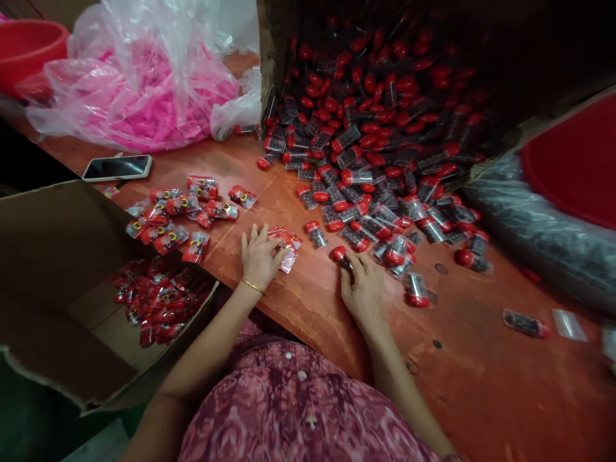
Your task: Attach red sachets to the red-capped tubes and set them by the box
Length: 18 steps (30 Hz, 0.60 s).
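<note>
My left hand [260, 256] lies with its fingers spread, its fingertips and thumb touching a small fanned stack of red printed cards [289, 242]. My right hand [364, 285] is closed around a small clear container with a red cap [341, 256], held low at the table; part of it is hidden by the fingers. Just beyond, between the hands, another red-capped container [316, 235] with dark contents lies on its side. To the left of my left hand, several red printed packs [168, 215] are scattered on the reddish table [308, 308].
A tipped cardboard box [267, 58] spills many red-capped containers [375, 173] onto the table. An open carton [43, 256] at lower left holds red packs. A phone [118, 167], a bag of pink pieces [144, 96] and a red basin [31, 54] stand farther left.
</note>
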Each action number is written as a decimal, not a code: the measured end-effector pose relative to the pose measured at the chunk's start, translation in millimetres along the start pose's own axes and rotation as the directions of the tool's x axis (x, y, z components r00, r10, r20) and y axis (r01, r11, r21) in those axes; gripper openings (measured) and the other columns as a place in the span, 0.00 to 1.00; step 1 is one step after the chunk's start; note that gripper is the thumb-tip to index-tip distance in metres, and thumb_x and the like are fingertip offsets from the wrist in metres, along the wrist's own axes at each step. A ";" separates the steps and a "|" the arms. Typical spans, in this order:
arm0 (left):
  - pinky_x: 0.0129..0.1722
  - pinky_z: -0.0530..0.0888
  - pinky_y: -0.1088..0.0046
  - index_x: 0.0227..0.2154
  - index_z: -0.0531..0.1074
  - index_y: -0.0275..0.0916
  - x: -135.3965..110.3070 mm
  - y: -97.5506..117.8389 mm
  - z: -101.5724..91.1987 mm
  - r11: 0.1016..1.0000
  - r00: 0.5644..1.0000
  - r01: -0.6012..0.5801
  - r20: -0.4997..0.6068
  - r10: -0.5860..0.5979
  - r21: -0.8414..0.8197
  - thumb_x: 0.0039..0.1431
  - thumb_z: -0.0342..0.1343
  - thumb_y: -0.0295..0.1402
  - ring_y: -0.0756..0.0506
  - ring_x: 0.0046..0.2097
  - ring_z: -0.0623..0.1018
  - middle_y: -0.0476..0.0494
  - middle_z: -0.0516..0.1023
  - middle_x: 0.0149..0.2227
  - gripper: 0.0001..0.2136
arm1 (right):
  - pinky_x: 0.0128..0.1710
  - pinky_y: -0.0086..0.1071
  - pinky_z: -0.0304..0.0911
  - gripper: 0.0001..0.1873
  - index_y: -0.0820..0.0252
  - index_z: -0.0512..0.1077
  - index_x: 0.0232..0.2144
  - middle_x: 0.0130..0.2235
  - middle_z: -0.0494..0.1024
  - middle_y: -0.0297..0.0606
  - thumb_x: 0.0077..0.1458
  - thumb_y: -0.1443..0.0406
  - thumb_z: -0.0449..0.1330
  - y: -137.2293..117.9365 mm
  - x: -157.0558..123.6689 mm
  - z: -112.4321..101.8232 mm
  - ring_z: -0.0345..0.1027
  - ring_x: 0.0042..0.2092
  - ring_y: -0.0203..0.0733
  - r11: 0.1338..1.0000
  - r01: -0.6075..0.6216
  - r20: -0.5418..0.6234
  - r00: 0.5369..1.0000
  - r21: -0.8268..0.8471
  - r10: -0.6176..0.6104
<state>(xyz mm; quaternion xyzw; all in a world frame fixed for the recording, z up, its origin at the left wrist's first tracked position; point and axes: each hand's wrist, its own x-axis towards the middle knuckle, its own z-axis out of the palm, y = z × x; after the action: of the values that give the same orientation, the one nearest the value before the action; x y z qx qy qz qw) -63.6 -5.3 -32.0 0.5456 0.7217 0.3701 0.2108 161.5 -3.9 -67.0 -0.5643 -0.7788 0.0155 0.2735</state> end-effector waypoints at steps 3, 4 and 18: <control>0.59 0.49 0.45 0.32 0.79 0.47 8.0 -4.6 2.8 0.958 0.996 -0.047 0.086 0.024 0.284 0.52 0.56 0.36 0.34 0.61 0.60 0.43 0.71 0.54 0.07 | 0.44 0.43 0.60 0.17 0.62 0.67 0.48 0.46 0.72 0.49 0.56 0.66 0.52 1.8 -0.1 1.4 0.63 0.46 0.49 1.000 0.005 -0.028 1.000 0.020 -0.004; 0.59 0.51 0.46 0.34 0.79 0.47 9.1 -5.9 2.9 0.943 0.996 -0.056 0.089 0.028 0.328 0.54 0.55 0.36 0.34 0.61 0.61 0.44 0.71 0.54 0.08 | 0.44 0.43 0.60 0.17 0.62 0.68 0.48 0.46 0.72 0.48 0.56 0.66 0.52 1.9 -0.1 0.5 0.64 0.46 0.48 1.000 0.007 -0.051 0.999 0.030 -0.006; 0.60 0.55 0.54 0.40 0.77 0.43 -15.8 28.6 -5.7 0.979 0.997 -0.075 -0.021 0.073 -0.190 0.53 0.56 0.37 0.39 0.59 0.65 0.39 0.70 0.54 0.12 | 0.31 0.30 0.62 0.14 0.60 0.69 0.26 0.25 0.72 0.32 0.50 0.55 0.56 -89.5 39.6 1.3 0.64 0.28 0.35 0.310 -0.384 0.312 0.914 0.870 0.258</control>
<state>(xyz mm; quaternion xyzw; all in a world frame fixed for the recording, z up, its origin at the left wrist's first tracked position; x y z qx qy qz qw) -44.6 -18.3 -8.1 0.5466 0.6636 0.4492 0.2431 74.6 -0.8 -22.1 -0.4585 -0.5235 0.5294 0.4852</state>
